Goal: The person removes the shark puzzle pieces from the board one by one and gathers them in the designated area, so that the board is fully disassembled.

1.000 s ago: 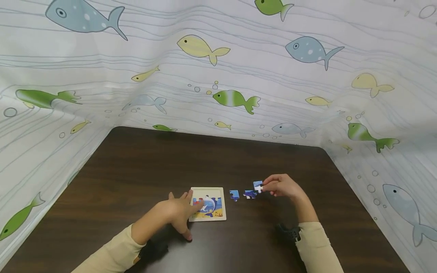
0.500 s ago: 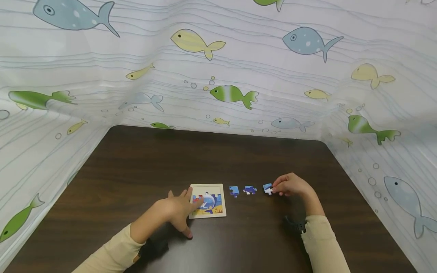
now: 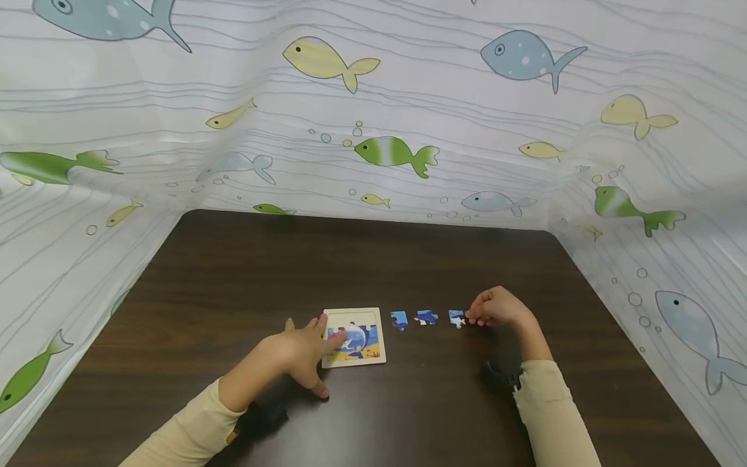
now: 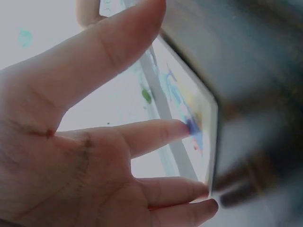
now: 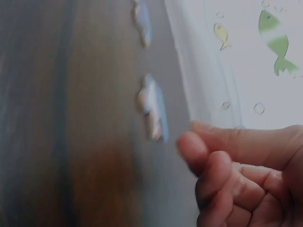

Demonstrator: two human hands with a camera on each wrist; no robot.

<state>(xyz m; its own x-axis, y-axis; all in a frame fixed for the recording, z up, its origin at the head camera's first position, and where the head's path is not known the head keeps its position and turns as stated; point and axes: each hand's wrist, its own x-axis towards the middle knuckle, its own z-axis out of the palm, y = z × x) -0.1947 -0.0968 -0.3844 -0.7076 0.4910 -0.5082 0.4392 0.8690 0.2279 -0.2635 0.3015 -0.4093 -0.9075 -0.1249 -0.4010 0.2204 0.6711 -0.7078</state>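
A small framed jigsaw puzzle (image 3: 382,344) with a dolphin picture lies flat on the table, its upper part showing bare board. My left hand (image 3: 300,350) rests on its left side with spread, straight fingers; one fingertip touches the picture in the left wrist view. To the right of the frame are three loose puzzle pieces in a row: a blue one (image 3: 399,320), a dark blue and white one (image 3: 426,317), and a blue and white one (image 3: 457,318). My right hand (image 3: 496,306) is beside the last piece, fingers curled and a small gap from it (image 5: 158,111) in the right wrist view.
The dark brown table (image 3: 362,266) spreads around the puzzle. A white fish-print curtain (image 3: 327,117) stands along its back and both sides. Dark wrist straps (image 3: 502,376) sit near the sleeves.
My right hand moved right with the blue and white piece, set it at the row's right end and let it go. My left hand stayed on the frame. The head view tilted slightly down.
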